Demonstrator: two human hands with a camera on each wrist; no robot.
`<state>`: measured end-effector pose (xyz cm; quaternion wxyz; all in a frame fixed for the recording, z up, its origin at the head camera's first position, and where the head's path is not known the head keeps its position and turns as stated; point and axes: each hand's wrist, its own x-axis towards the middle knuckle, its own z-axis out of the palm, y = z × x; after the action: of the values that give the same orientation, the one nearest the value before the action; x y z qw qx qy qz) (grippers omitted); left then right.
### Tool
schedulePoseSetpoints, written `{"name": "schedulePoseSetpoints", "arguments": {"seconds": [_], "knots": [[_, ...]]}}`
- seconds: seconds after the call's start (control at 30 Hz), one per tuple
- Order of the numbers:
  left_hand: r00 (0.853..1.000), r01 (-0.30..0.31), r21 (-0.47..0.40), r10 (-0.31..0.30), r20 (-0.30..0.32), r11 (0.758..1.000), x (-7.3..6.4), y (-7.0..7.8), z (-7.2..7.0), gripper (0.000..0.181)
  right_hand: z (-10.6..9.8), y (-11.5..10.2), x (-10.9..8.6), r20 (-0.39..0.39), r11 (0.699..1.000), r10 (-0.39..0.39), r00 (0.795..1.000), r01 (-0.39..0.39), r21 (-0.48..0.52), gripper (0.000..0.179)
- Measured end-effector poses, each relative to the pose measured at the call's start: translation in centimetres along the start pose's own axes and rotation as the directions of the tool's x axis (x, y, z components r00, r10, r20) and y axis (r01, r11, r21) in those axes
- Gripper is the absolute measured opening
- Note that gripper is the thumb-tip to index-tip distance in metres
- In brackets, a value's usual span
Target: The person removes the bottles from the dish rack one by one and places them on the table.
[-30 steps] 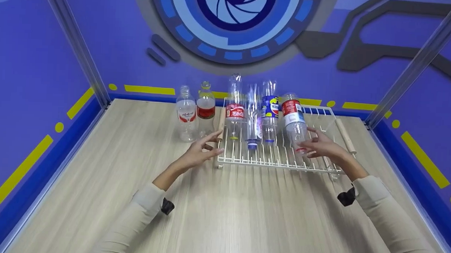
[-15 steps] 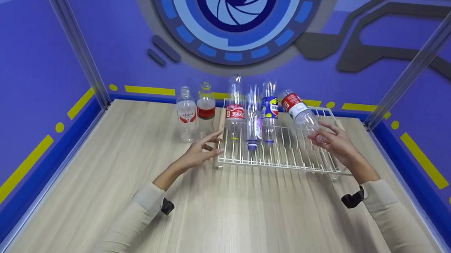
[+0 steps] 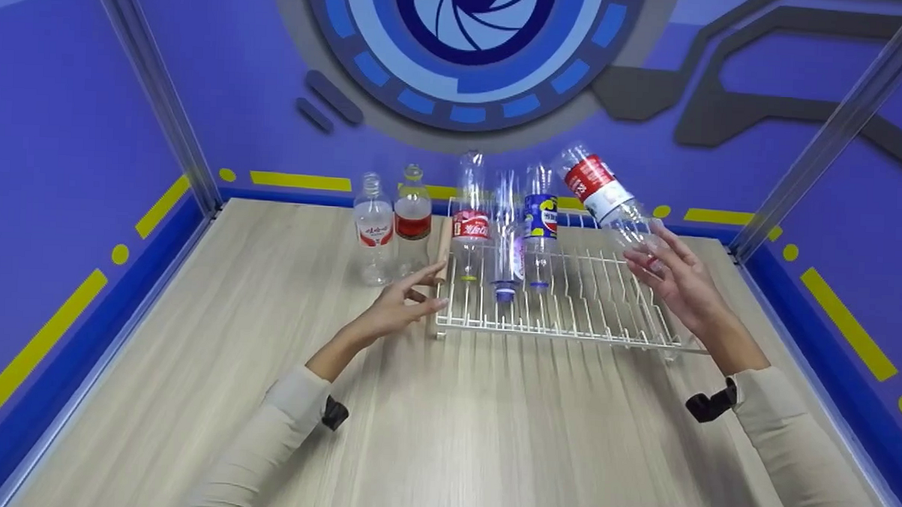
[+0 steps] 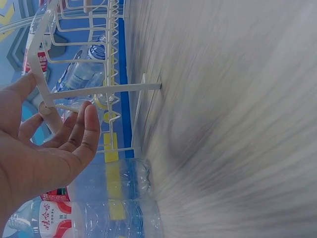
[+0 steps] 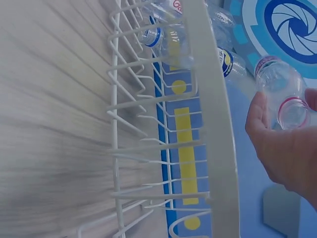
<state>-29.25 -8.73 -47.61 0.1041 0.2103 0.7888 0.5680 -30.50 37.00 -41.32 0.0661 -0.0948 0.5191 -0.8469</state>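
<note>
In the head view my right hand [image 3: 682, 284] grips a clear plastic bottle [image 3: 599, 187] with a red and white label by its neck. The bottle hangs above the white wire rack [image 3: 568, 334], neck down, base slanting up to the left. In the right wrist view its neck with a pinkish ring [image 5: 294, 111] shows between thumb and fingers. My left hand [image 3: 393, 308] touches the rack's front left corner beside a wooden handle [image 3: 444, 238], fingers spread. Upside down in the rack are a Coca-Cola bottle [image 3: 470, 224], a clear bottle [image 3: 507, 244] and a blue-labelled bottle [image 3: 541, 215].
Two clear bottles stand upright on the wooden table [image 3: 445, 426] left of the rack: a white-and-red-labelled bottle [image 3: 374, 232] and a dark-red-labelled bottle [image 3: 412, 222]. Blue printed panels [image 3: 224, 80] enclose the back and both sides.
My right hand has lifted the red and white-labelled bottle up and to the right, out of the rack, tilting its base left. My left hand has stayed at the rack corner.
</note>
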Motion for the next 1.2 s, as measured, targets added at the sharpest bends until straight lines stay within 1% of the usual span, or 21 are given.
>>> {"name": "schedulePoseSetpoints", "arguments": {"seconds": [0.13, 0.23, 0.37, 0.43, 0.57, 0.63, 0.77, 0.87, 1.0, 1.1, 1.2], "knots": [[1.0, 0.004, 0.007, -0.004, -0.001, 1.0, 0.0, 0.0, 0.0, 0.069, 0.5, 0.3, -0.3, 0.072, 0.999, -0.02, 0.997, 0.023, -0.041, 0.052], [1.0, 0.003, -0.003, -0.003, 0.0, 1.0, 0.1, -0.1, 0.0, 0.069, 1.2, 0.6, -0.4, 0.096, 0.993, -0.025, 0.995, 0.036, -0.112, 0.051], [1.0, 0.005, -0.017, -0.005, -0.002, 1.0, 0.1, -0.1, -0.1, 0.069, 2.1, 1.0, -0.5, 0.136, 0.982, -0.02, 0.99, 0.045, -0.182, 0.047], [1.0, 0.0, -0.009, 0.0, -0.001, 1.0, 0.1, -0.1, 0.0, 0.069, 2.6, 1.2, -0.6, 0.161, 0.975, -0.015, 0.987, 0.05, -0.214, 0.047], [1.0, -0.018, -0.003, 0.018, 0.001, 1.0, 0.0, -0.1, 0.0, 0.069, 3.7, 1.7, -0.9, 0.213, 0.955, 0.005, 0.977, 0.058, -0.292, 0.049], [1.0, -0.026, 0.01, 0.026, 0.003, 1.0, 0.0, -0.2, 0.0, 0.069, 4.1, 1.9, -1.0, 0.238, 0.939, 0.013, 0.971, 0.07, -0.336, 0.051], [0.999, -0.04, 0.044, 0.04, 0.0, 0.998, 0.0, -0.1, -0.1, 0.069, 4.8, 2.2, -1.3, 0.26, 0.91, 0.034, 0.965, 0.078, -0.408, 0.052], [0.999, -0.038, 0.084, 0.041, -0.031, 0.996, 0.0, 0.2, -0.1, 0.072, 5.2, 2.3, -1.5, 0.262, 0.886, 0.052, 0.964, 0.076, -0.457, 0.053], [0.993, -0.034, 0.127, 0.048, -0.105, 0.991, -0.1, 1.0, -0.2, 0.081, 5.6, 2.4, -1.6, 0.258, 0.858, 0.064, 0.964, 0.079, -0.507, 0.055], [0.985, -0.072, 0.177, 0.098, -0.142, 0.982, -0.3, 2.1, -0.3, 0.091, 5.7, 2.6, -1.7, 0.252, 0.835, 0.066, 0.966, 0.085, -0.544, 0.054], [0.975, -0.136, 0.23, 0.171, -0.14, 0.963, -0.6, 3.2, -0.4, 0.097, 5.8, 2.7, -1.8, 0.248, 0.815, 0.068, 0.966, 0.09, -0.573, 0.053]]}}
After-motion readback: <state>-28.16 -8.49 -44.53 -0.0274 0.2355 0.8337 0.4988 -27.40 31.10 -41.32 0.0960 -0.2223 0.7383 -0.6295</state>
